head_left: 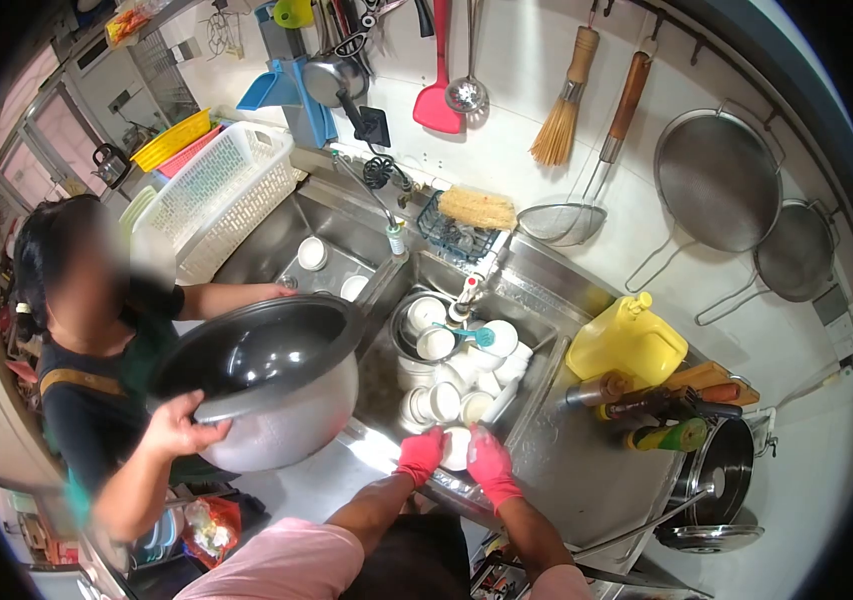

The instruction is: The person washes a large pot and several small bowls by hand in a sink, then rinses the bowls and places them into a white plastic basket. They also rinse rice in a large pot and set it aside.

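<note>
A: Closest in?
B: Gloved left grip (421, 455), right grip (492, 468), both clamped on a white bowl (455, 449) between them, at the near edge of the sink (378, 382).
A: Past the grips?
B: White dishes (444, 398), piled in that sink.
A: Sides?
B: Left of left grip, co-worker (86, 340) holding big pot (291, 420). Right of right grip, farther off, yellow jug (626, 345) on counter (571, 450).
A: Farthest?
B: Large strainer (716, 180), hanging on the wall.
</note>
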`<action>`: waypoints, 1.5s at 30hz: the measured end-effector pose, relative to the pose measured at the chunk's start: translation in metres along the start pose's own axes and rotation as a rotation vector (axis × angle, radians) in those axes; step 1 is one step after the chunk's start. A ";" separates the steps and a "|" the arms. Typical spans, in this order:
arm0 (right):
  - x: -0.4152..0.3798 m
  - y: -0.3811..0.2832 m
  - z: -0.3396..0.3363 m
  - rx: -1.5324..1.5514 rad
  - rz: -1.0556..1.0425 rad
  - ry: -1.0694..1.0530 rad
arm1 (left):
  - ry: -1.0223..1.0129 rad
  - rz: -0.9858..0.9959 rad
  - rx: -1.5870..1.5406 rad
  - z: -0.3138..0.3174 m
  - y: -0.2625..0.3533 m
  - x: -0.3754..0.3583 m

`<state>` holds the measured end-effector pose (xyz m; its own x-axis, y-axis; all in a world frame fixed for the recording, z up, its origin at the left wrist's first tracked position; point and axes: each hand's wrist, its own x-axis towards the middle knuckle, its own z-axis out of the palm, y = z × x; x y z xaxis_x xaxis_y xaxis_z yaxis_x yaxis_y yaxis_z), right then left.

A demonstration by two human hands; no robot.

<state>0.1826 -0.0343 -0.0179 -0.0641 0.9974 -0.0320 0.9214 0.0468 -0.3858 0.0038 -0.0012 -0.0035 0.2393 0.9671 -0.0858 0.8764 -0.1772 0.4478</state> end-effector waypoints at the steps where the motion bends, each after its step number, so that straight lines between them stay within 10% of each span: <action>1: 0.000 -0.002 -0.003 -0.007 0.004 -0.006 | 0.008 0.001 -0.002 0.001 -0.001 0.000; 45: 0.001 -0.005 -0.008 -0.003 -0.011 0.013 | 0.025 0.016 -0.001 0.004 -0.005 0.001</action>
<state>0.1814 -0.0333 -0.0085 -0.0694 0.9975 -0.0159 0.9216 0.0580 -0.3837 0.0011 0.0003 -0.0096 0.2428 0.9684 -0.0567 0.8720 -0.1922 0.4501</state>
